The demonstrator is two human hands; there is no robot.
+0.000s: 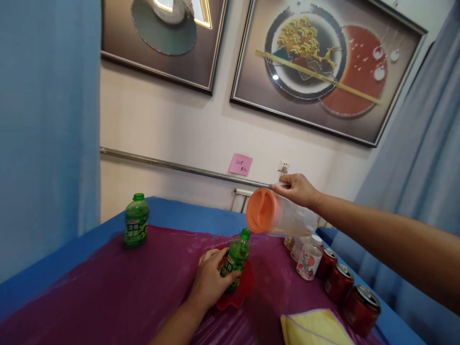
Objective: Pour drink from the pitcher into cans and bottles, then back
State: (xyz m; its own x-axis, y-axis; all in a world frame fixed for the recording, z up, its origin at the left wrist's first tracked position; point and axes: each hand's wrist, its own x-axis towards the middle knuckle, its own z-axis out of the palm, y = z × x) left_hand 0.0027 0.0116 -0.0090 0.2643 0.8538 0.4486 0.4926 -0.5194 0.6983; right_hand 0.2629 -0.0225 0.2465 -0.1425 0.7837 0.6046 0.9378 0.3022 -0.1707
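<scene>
My left hand [210,280] is wrapped round a small green bottle [237,256] with a green cap, which stands tilted on a red dish [241,292]. My right hand [296,189] grips a clear plastic jug [280,218] with an orange lid. The jug is tipped on its side, its orange mouth pointing left just above the bottle's cap. A little pale liquid lies in the jug.
A second green bottle [136,221] stands at the far left of the purple sheet [108,292] over a blue table [179,213]. Three red cans [347,285], a patterned glass jar [308,261] and a yellow cloth [314,328] sit at the right. Blue curtains [43,134] flank both sides.
</scene>
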